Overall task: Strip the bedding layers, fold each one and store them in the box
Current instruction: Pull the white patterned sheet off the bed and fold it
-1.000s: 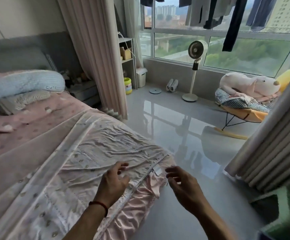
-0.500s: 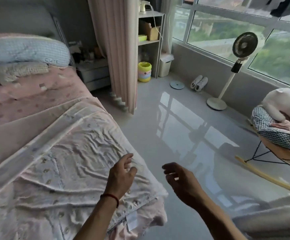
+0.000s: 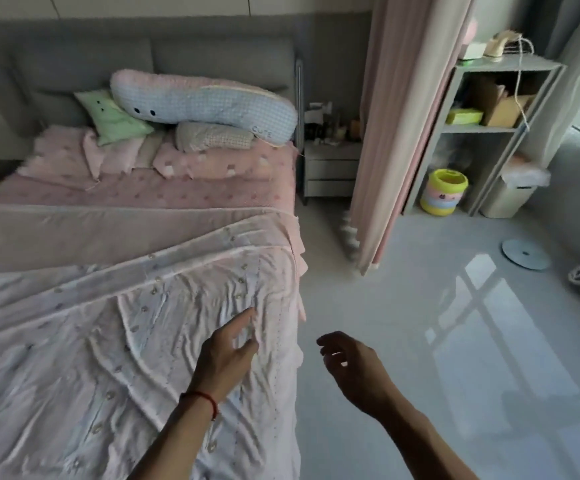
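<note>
The left hand (image 3: 228,351) is held with relaxed fingers over the wrinkled pale pink patterned bed cover (image 3: 108,341), grasping nothing; the right hand (image 3: 350,365) is seen loosely curled and empty above the glossy grey floor (image 3: 420,341).

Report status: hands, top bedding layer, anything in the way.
Left hand open over the top cover, gripping nothing. Right hand open, off the bed edge. Cover still spread out, unfolded. Pillows piled at the headboard.

left hand (image 3: 228,355) over rumpled quilt (image 3: 108,358) | right hand (image 3: 354,365) empty beside bed
</note>
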`<move>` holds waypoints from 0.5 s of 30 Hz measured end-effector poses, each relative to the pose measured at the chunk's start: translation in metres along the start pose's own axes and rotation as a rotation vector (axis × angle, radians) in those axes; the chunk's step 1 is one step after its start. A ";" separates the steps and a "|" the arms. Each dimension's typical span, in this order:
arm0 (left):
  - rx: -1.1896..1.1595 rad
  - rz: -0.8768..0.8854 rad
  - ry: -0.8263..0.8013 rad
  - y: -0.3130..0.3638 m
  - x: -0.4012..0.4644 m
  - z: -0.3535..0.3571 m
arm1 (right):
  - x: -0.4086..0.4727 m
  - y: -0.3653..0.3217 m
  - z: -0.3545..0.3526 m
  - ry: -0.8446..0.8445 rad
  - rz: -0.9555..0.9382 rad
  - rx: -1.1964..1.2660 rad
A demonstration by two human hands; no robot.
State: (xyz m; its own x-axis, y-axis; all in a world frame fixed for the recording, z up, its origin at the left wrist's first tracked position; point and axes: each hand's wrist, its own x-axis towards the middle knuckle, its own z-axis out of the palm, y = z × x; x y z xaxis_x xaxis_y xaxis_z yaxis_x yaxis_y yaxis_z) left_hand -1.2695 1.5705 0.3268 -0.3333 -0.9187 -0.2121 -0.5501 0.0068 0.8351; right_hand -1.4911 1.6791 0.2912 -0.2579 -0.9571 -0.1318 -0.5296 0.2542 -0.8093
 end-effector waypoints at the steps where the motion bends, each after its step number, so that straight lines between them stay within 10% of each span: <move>1: -0.005 -0.017 0.030 0.007 0.006 0.008 | 0.016 0.004 -0.015 0.001 -0.014 -0.008; 15: -0.084 -0.107 0.200 0.063 0.223 0.067 | 0.298 0.039 -0.048 -0.246 0.072 -0.185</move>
State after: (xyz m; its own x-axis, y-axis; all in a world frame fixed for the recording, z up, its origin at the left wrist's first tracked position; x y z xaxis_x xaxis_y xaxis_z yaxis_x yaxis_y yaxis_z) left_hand -1.4299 1.3921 0.2978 -0.1137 -0.9724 -0.2037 -0.5059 -0.1198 0.8542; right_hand -1.6275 1.4109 0.2481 -0.1088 -0.9350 -0.3375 -0.6611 0.3216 -0.6779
